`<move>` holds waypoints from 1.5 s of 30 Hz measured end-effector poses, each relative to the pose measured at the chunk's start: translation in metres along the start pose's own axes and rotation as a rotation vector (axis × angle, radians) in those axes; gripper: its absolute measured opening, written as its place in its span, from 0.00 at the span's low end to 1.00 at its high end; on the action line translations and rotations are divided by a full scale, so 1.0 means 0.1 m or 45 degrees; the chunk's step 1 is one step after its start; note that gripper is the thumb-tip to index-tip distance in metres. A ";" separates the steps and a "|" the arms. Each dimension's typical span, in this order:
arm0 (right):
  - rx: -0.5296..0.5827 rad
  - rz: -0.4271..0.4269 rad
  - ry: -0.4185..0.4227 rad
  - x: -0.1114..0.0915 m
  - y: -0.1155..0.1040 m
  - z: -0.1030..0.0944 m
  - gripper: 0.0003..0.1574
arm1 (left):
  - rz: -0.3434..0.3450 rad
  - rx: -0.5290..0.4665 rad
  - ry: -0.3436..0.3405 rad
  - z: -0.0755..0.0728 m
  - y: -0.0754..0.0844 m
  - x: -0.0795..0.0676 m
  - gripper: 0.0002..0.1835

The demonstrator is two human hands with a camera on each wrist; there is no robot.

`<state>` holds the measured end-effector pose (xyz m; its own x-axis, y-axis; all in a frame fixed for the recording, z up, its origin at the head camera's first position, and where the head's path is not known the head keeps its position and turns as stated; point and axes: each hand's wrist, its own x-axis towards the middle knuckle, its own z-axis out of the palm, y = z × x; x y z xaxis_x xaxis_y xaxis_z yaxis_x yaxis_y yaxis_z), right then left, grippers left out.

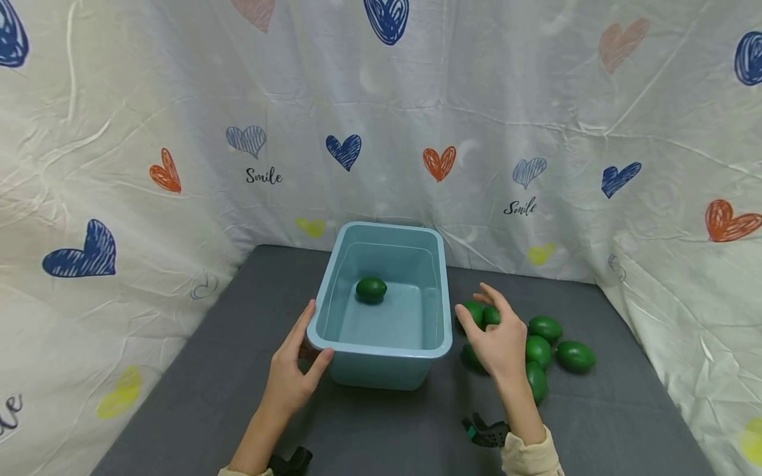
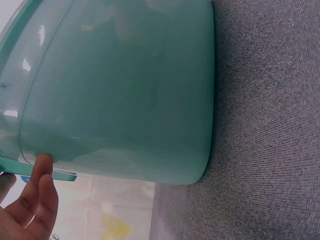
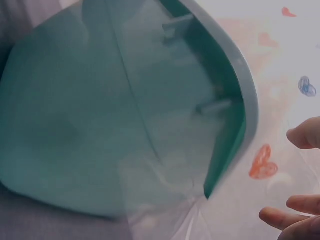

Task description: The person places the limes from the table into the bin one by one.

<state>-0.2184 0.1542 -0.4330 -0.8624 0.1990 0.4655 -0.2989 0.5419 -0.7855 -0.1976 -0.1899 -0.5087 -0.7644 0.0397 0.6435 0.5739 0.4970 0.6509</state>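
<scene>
A light-blue plastic tub (image 1: 381, 367) stands on the dark cloth with one green lime (image 1: 371, 289) inside. My left hand (image 1: 296, 371) holds its near left corner, thumb at the front rim and fingers along the left side. In the left wrist view, fingertips (image 2: 43, 165) touch the tub's wall just under the rim. To the right of the tub, my right hand (image 1: 497, 334) is raised over several limes (image 1: 575, 357), thumb and fingers apart with nothing between them. It partly hides the limes behind it. The right wrist view shows the fingers (image 3: 282, 218) beyond the tub's rim.
A dark grey cloth (image 1: 238, 344) covers the table. White curtains (image 1: 387, 99) printed with hearts hang behind it and along both sides, and the tub's far end stands near the back one. A black wrist strap (image 1: 489, 433) sits on the right wrist.
</scene>
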 end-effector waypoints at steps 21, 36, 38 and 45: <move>-0.155 0.254 0.054 -0.23 0.54 -0.29 0.34 | -0.015 -0.009 0.031 -0.01 0.04 0.00 0.47; -0.332 0.312 -0.028 -0.49 0.93 -0.13 0.43 | 0.007 -0.038 0.028 0.03 0.04 0.00 0.47; -0.361 0.317 -0.051 -0.49 0.96 -0.11 0.45 | 0.018 -0.044 0.035 0.03 0.04 0.00 0.47; -0.484 0.274 -0.129 -0.48 1.01 0.00 0.49 | -0.010 -0.036 0.031 0.02 0.03 0.00 0.46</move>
<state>-0.2071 0.1998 -0.5349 -0.9299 0.2693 0.2503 0.0471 0.7624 -0.6454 -0.1968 -0.1864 -0.5076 -0.7619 0.0144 0.6476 0.5759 0.4726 0.6670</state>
